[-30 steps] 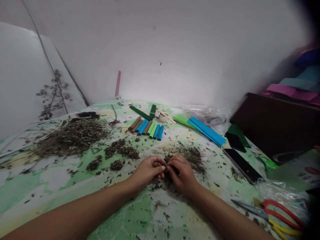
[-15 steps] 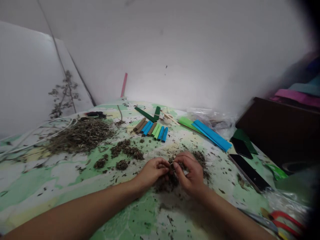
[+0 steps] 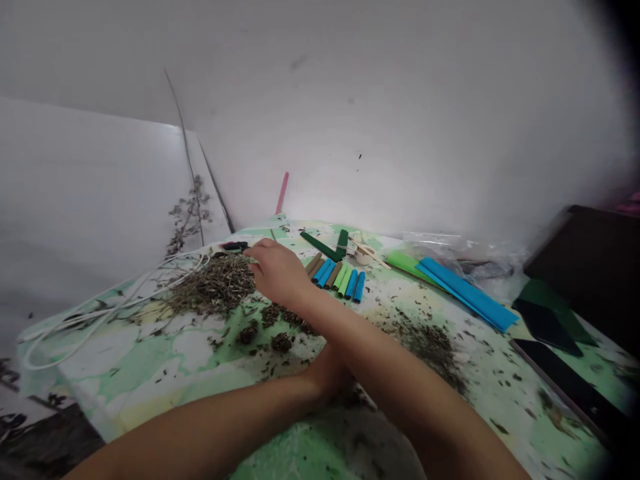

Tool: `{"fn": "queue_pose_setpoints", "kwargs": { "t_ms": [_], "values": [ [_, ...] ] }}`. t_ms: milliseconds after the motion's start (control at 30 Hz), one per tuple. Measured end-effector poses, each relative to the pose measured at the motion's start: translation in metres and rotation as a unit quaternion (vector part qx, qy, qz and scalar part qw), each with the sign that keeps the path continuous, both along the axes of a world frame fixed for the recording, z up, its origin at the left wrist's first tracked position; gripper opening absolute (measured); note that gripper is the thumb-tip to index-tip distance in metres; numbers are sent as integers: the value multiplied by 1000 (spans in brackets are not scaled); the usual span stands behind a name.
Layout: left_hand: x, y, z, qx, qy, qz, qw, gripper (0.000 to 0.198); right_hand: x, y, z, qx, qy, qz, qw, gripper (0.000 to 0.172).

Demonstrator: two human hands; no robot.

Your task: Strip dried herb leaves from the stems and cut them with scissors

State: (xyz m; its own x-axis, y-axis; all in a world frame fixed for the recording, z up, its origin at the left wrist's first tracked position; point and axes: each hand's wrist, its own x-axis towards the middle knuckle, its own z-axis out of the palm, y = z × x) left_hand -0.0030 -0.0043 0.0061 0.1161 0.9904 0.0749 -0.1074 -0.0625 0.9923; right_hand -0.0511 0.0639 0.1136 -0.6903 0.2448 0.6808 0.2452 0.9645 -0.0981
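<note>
My right hand (image 3: 281, 272) reaches across to the left, over my left forearm. Its fingers point at the right end of a heap of dry plant stems and leaves (image 3: 215, 283), with thumb and forefinger apart and nothing visible between them. Behind my right forearm, my left hand (image 3: 327, 370) stays low over the table, its fingers hidden. Dark clumps of crumbled dried plant (image 3: 281, 342) lie just left of it. Loose crumbled bits (image 3: 430, 343) are scattered to the right of my forearm.
Brown, blue and green rolled tubes (image 3: 345, 280) lie in a row on the patterned tablecloth (image 3: 150, 357). Blue folded paper (image 3: 467, 293), a dark green V-shaped strip (image 3: 320, 247) and a phone (image 3: 560, 387) lie farther right. A white cord (image 3: 75, 327) runs along the left edge.
My right hand has left the spot beside my left hand and crossed leftward to the dry heap. My view has turned left, so the scissors at the lower right are out of sight.
</note>
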Motion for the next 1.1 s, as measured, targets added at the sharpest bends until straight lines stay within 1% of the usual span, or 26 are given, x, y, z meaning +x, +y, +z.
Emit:
{"fn": "queue_pose_setpoints", "kwargs": {
  "t_ms": [67, 133, 233, 300, 367, 467, 567, 633, 733, 900, 1000, 1100],
  "values": [
    [3, 5, -3, -5, 27, 24, 999, 26, 3, 10, -6, -32, -49, -15, 998, 16],
    [6, 10, -8, -26, 39, 18, 999, 22, 19, 13, -9, -45, -41, -23, 998, 18],
    [9, 14, -16, -56, 12, -23, 998, 20, 58, 10, -16, -80, 15, -44, 996, 17],
    [9, 12, -17, -61, -14, -33, 997, 20, 90, 2, -25, -116, 47, -64, 990, 14],
    [8, 9, -13, -64, -38, -36, 997, 19, 125, -10, -41, -148, 73, -81, 983, 12],
    [7, 5, -5, -80, -62, -50, 994, 15, 174, -30, -70, -191, 69, -130, 971, 12],
    [6, 3, -1, -123, -59, -71, 988, 17, 206, -47, -98, -242, 59, -165, 954, 12],
    [6, 3, -2, -135, -46, -73, 987, 21, 215, -52, -111, -269, 74, -175, 944, 11],
    [5, 4, -4, -126, -25, -70, 989, 27, 217, -53, -120, -287, 90, -171, 938, 12],
    [4, 4, -5, -121, 14, -87, 989, 34, 216, -52, -120, -305, 102, -123, 939, 12],
    [4, 3, -5, -120, 33, -97, 988, 35, 218, -53, -118, -314, 101, -128, 935, 11],
    [4, 4, -4, -126, 34, -89, 987, 35, 219, -53, -117, -322, 102, -141, 931, 10]
  ]
}}
